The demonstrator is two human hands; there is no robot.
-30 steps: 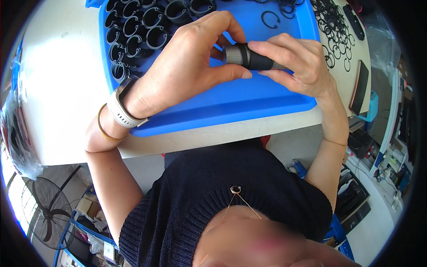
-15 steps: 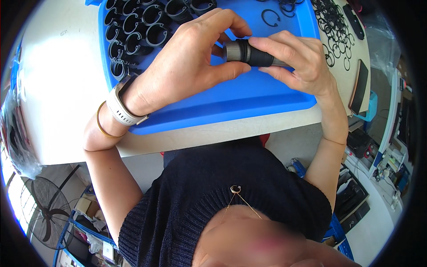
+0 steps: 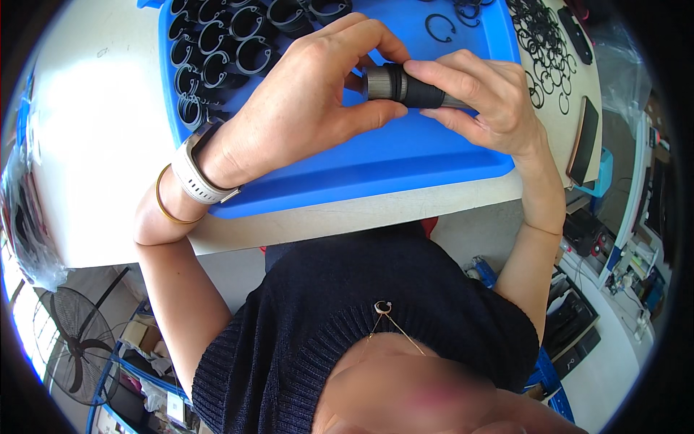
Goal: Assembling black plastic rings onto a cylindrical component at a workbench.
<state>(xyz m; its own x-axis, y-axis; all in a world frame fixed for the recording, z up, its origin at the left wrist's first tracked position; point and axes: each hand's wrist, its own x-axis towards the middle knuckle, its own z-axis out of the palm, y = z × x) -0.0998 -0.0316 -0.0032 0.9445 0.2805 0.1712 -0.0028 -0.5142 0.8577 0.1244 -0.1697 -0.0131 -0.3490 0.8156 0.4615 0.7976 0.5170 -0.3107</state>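
Over the front half of a blue tray (image 3: 347,179), both hands meet at a black and grey cylindrical metal part (image 3: 421,93) lying roughly level. My right hand (image 3: 486,98) grips its right end, thumb below and fingers above. Around the grey left end curls my left hand (image 3: 318,90), its thumb tip along the lower side and its bent fingers on the far side, partly hidden. Whether a small ring sits between the left fingers does not show. Beyond the left hand, several black sleeves with retaining rings (image 3: 253,56) stand in the tray.
A loose retaining ring (image 3: 440,28) lies at the tray's far side. Many black rings (image 3: 549,54) are heaped on the white table (image 3: 101,145) to the right, near a dark phone-like slab (image 3: 583,140). A standing fan (image 3: 78,347) is at the lower left.
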